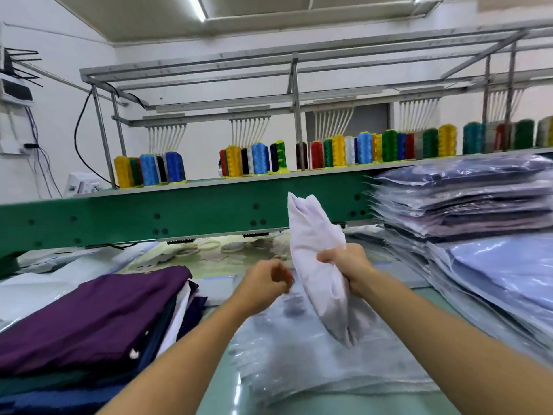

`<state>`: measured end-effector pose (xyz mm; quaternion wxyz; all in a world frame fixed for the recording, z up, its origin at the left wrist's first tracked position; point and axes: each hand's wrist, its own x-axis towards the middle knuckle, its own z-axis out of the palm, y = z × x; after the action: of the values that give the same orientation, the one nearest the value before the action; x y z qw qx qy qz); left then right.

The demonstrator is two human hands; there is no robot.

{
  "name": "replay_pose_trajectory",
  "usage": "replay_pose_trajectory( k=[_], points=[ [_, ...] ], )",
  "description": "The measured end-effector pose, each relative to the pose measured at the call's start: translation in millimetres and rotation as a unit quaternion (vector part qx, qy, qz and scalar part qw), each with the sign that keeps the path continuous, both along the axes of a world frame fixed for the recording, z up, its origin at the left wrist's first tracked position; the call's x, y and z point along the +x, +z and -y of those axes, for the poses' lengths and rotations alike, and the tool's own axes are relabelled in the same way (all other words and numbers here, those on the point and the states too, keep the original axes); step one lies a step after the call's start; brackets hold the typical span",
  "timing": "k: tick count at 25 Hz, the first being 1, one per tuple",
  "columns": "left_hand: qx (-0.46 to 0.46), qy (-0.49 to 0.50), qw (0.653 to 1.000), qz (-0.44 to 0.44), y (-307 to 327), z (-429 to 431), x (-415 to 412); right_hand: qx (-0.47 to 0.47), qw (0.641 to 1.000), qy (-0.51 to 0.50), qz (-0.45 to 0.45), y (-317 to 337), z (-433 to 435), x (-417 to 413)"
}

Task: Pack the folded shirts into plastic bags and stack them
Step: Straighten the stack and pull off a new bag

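Observation:
My right hand (348,269) grips a folded pale lilac shirt (317,259) around its middle and holds it nearly upright above the table. My left hand (269,284) is just left of it, blurred, with fingers curled; it seems to pinch the edge of a clear plastic bag (299,348) that lies below the shirt. A pile of folded shirts (98,313), purple on top with dark green, white and blue beneath, sits at the left. Bagged shirts (466,202) are stacked high at the right.
A sheaf of clear bags (329,381) covers the pale green table (221,396) in front of me. More bagged shirts (502,274) slope down at the right. A green embroidery machine beam (149,217) with thread cones (149,170) runs across behind.

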<state>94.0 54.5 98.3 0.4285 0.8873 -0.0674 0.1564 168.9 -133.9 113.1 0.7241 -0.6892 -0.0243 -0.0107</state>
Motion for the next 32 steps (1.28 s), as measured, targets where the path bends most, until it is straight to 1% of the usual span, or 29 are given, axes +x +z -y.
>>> replay_pose_trajectory(
  k=[1, 2, 3, 5, 6, 8, 9, 11, 13, 15, 16, 17, 18, 20, 23, 28, 31, 32],
  points=[
    [0.114, 0.003, 0.993, -0.026, -16, -7, 5, -0.024, 1.000, 0.001, 0.009, -1, 13, 4],
    [0.199, -0.004, 0.978, -0.065, -31, -15, 8, -0.049, 0.999, 0.004, 0.021, -2, 25, 6],
    [0.254, -0.008, 0.962, -0.102, -45, -22, 9, -0.073, 0.997, 0.010, 0.033, -4, 35, 10],
    [0.304, -0.013, 0.941, -0.145, -66, -33, 9, -0.111, 0.993, 0.017, 0.045, -7, 52, 16],
    [0.325, -0.012, 0.934, -0.146, -74, -35, 10, -0.126, 0.991, 0.019, 0.048, -9, 58, 18],
    [0.381, 0.005, 0.917, -0.116, -83, -37, 14, -0.161, 0.985, 0.027, 0.055, -12, 68, 25],
    [0.424, 0.015, 0.899, -0.104, -84, -38, 16, -0.182, 0.981, 0.030, 0.061, -14, 72, 28],
    [0.500, 0.034, 0.858, -0.114, -85, -39, 20, -0.230, 0.969, 0.034, 0.082, -19, 77, 33],
    [0.546, 0.064, 0.826, -0.125, -83, -39, 24, -0.272, 0.956, 0.040, 0.105, -23, 81, 34],
    [0.603, 0.084, 0.787, -0.099, -80, -33, 28, -0.308, 0.939, 0.051, 0.142, -21, 83, 32],
    [0.622, 0.096, 0.773, -0.083, -78, -30, 32, -0.322, 0.930, 0.059, 0.167, -17, 85, 32],
    [0.628, 0.106, 0.768, -0.072, -76, -27, 36, -0.328, 0.922, 0.068, 0.193, -12, 85, 32],
    [0.618, 0.118, 0.775, -0.065, -75, -23, 39, -0.328, 0.916, 0.079, 0.216, -7, 86, 33],
    [0.578, 0.143, 0.801, -0.061, -70, -15, 44, -0.321, 0.907, 0.106, 0.252, 3, 85, 32],
    [0.500, 0.166, 0.848, -0.063, -62, 0, 47, -0.309, 0.898, 0.167, 0.266, 4, 86, 25],
    [0.321, 0.220, 0.917, -0.093, -46, 19, 61, -0.308, 0.885, 0.232, 0.262, -5, 98, 22],
    [0.179, 0.202, 0.957, -0.108, -35, 12, 71, -0.345, 0.865, 0.245, 0.269, -12, 108, 25],
    [0.164, 0.189, 0.962, -0.110, -32, 8, 75, -0.357, 0.861, 0.246, 0.266, -15, 112, 26]
  ],
)
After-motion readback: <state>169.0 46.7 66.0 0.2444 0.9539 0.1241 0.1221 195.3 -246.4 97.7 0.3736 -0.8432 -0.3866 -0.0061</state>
